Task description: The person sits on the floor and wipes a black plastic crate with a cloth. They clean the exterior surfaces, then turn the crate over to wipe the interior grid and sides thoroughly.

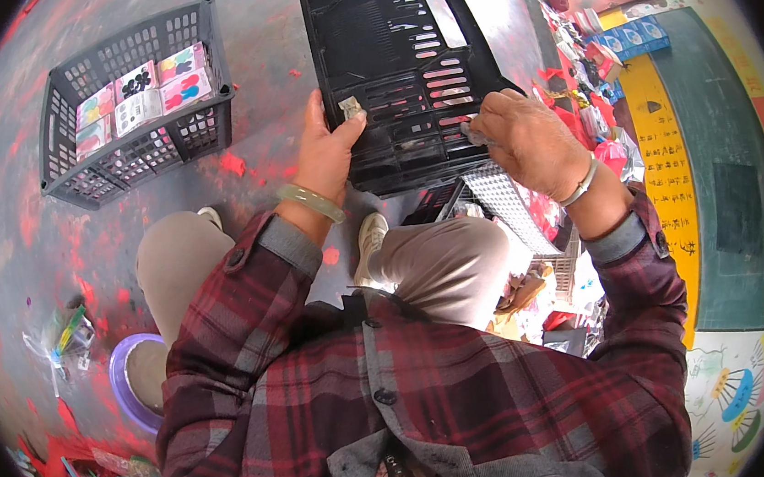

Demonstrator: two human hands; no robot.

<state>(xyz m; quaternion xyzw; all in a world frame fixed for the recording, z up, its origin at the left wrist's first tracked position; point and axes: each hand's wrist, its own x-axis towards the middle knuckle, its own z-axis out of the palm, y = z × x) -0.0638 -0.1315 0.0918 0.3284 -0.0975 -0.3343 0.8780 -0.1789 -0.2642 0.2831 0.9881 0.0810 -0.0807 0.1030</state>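
Note:
A black plastic crate point(384, 64) with slotted walls is tilted up in front of me, one side facing me. My left hand point(323, 152) is closed on its left edge, thumb on the near face. By that thumb sits a small crumpled beige scrap point(351, 107), perhaps paper or tape. At the crate's right side my right hand point(524, 137) is closed, fingers bent, pinching a small greyish crumpled piece point(475, 134) against the slotted wall. What that piece is made of I cannot tell. Part of each hand's fingers is hidden.
A grey slotted basket point(140, 156) holding several colourful packets stands on the red-stained floor point(261, 29) at left. Nearer are a purple-rimmed basin point(121, 392) and a clear plastic bag point(60, 350). To the right lie a white perforated basket point(512, 203) and piled goods, below a green chalkboard point(729, 168).

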